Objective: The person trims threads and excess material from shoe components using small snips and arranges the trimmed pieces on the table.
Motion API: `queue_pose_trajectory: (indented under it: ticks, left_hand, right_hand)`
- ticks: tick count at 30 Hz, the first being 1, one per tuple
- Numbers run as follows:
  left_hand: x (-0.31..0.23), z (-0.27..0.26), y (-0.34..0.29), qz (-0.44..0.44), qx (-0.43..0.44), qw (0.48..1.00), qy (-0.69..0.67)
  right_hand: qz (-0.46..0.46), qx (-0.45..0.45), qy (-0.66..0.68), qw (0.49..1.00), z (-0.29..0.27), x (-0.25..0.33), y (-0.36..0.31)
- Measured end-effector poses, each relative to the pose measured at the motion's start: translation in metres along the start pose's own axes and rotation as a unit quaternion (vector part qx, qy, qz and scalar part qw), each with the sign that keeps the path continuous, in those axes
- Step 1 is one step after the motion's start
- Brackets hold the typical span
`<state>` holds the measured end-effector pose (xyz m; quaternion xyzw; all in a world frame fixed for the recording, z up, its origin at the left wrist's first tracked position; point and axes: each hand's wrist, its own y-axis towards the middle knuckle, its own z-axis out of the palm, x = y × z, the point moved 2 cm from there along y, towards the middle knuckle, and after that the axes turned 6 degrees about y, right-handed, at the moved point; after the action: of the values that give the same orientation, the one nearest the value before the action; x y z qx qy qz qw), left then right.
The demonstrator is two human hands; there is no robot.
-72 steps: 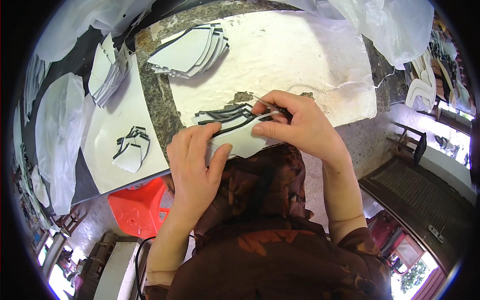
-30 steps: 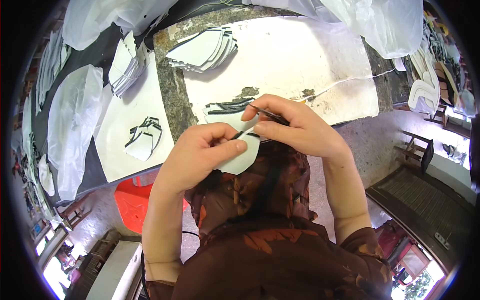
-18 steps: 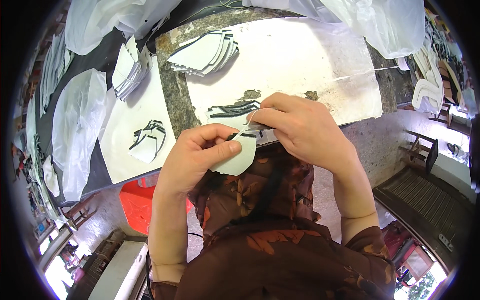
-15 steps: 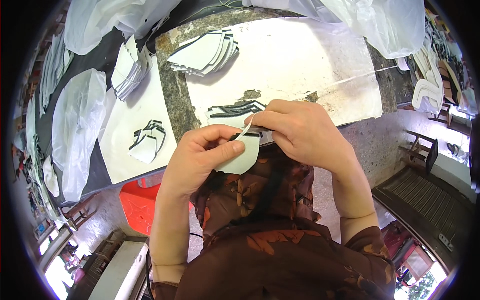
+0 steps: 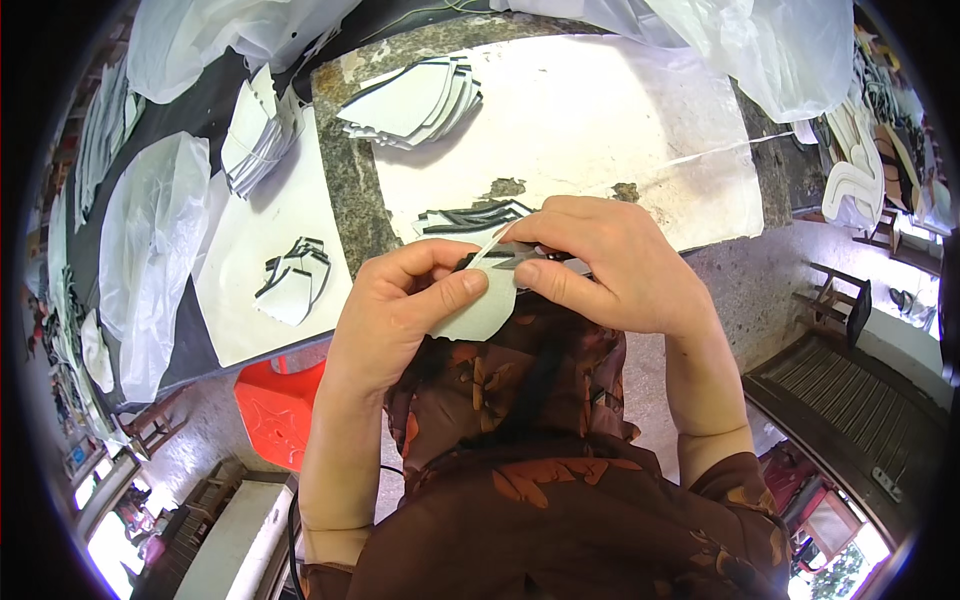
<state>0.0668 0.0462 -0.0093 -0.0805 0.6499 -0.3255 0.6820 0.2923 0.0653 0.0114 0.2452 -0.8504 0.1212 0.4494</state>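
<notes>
My left hand (image 5: 405, 315) pinches a pale, curved piece of sheet material (image 5: 480, 312) between thumb and fingers. A thin white strip (image 5: 487, 248) slants up from the piece's dark upper edge. At that strip's upper end, my right hand (image 5: 615, 262) closes its fingertips, while its thumb presses by the right edge of the piece. Something dark and narrow shows under the right fingers, mostly hidden; its kind cannot be made out. Just beyond both hands lies a small pile of similar dark-edged pieces (image 5: 465, 220) on the white board (image 5: 580, 120).
A larger fanned stack (image 5: 415, 105) lies at the far left of the board. Left of it are a tied bundle (image 5: 258, 140), a few loose pieces (image 5: 290, 290) and a plastic bag (image 5: 155, 260). More plastic (image 5: 770, 55) hangs over the far right. A red stool (image 5: 275, 410) stands below.
The right thumb has come out from under the fingers and now rests near the right edge of the piece. The left hand keeps its hold, almost in place.
</notes>
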Motion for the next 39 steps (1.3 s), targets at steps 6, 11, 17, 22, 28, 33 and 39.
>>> queue_pose_trajectory:
  ticks: [6, 11, 17, 22, 28, 33, 39]
  left_hand:
    - [-0.004, 0.001, -0.001, 0.009, -0.004, 0.999, 0.031]
    - [-0.005, 0.007, 0.000, 0.014, -0.008, 0.999, 0.050]
    - [0.001, 0.014, 0.005, 0.041, -0.001, 0.998, 0.054]
    - [0.000, 0.015, 0.004, 0.029, -0.005, 0.998, 0.060]
    - [0.000, 0.013, 0.003, 0.025, -0.003, 0.999, 0.043]
    - [0.001, 0.011, 0.001, 0.022, -0.009, 0.999, 0.040]
    - [-0.001, 0.004, -0.011, 0.168, -0.015, 0.965, 0.202]
  right_hand:
    - [-0.022, -0.025, 0.012, 0.999, 0.002, -0.006, 0.000]
    - [-0.024, -0.019, 0.018, 0.999, 0.005, -0.007, 0.002]
    - [-0.046, -0.022, 0.034, 0.998, 0.009, -0.013, 0.001]
    - [-0.064, -0.016, 0.035, 0.997, 0.007, -0.013, 0.000]
    - [-0.028, -0.041, 0.046, 0.998, 0.011, -0.018, -0.001]
    - [0.051, -0.094, 0.220, 0.970, 0.013, -0.017, 0.001]
    - [0.160, 0.012, 0.188, 0.969, 0.016, 0.004, 0.004]
